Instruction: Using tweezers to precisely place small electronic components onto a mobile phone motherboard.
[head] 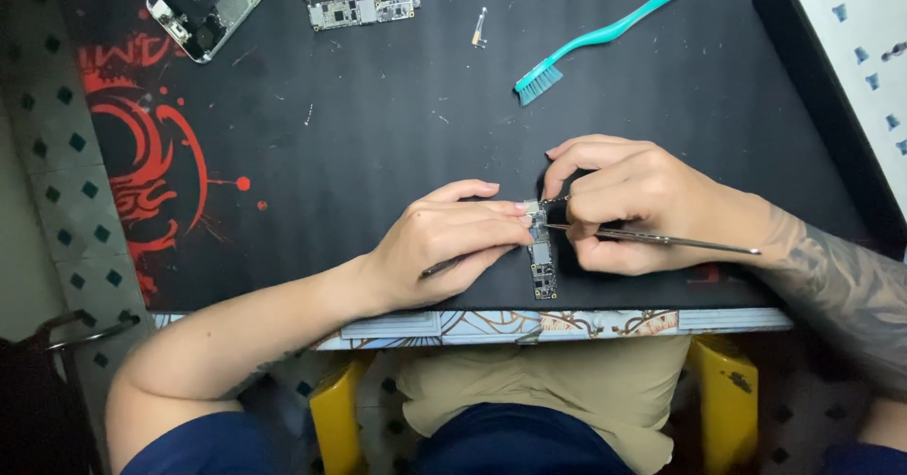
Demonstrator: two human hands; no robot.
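Near the front edge of the black mat point(397, 135), the left hand point(444, 248) is pressing closed fingers on a narrow circuit board point(542, 267), while the right hand point(633, 206) is pinching metal tweezers point(661, 239) at the board's upper end.

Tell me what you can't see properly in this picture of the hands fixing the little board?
- Head view: the top of the small circuit board is hidden under the left hand and right hand.
- The tip of the thin metal tool is covered by the fingers.
- The opened phone is cut off by the top edge.
- The tiny part beside the teal brush is too small to identify.
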